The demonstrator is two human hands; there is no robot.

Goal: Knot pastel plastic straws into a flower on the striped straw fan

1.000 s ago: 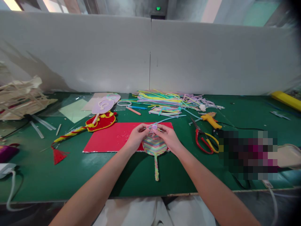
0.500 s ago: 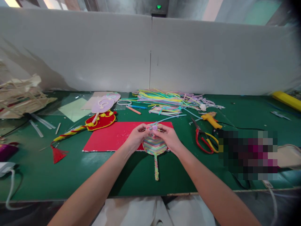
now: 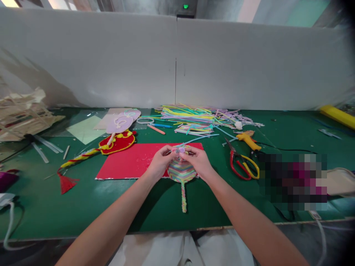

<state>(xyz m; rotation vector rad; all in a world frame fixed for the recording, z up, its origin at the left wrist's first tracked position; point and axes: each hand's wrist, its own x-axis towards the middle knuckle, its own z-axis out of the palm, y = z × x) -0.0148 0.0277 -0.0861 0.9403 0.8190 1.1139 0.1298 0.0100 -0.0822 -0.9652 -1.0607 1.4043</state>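
A round fan of pastel striped pipe cleaners [image 3: 182,172] is held between my hands, its twisted handle [image 3: 183,199] pointing down toward me. My left hand [image 3: 160,161] grips its upper left edge with fingers closed. On the upper right, my right hand [image 3: 199,162] pinches it near a small lilac piece [image 3: 182,150], which lies at the top between my fingertips. A light blue pipe cleaner [image 3: 201,139] sticks out to the right behind the fan's top. Beneath my hands is a red board [image 3: 127,162]. My fingers partly cover the fan's upper part.
Pliers with red and yellow handles [image 3: 240,164] and a yellow glue gun [image 3: 249,141] lie to the right. Piled pipe cleaners [image 3: 188,115] are at the back. A red and yellow fan [image 3: 116,144] with a tassel [image 3: 66,183] is at left, near clear glue sticks [image 3: 41,152].
The camera view has shifted very slightly. Both hands keep their hold on the fan, with only tiny finger movement near its top.
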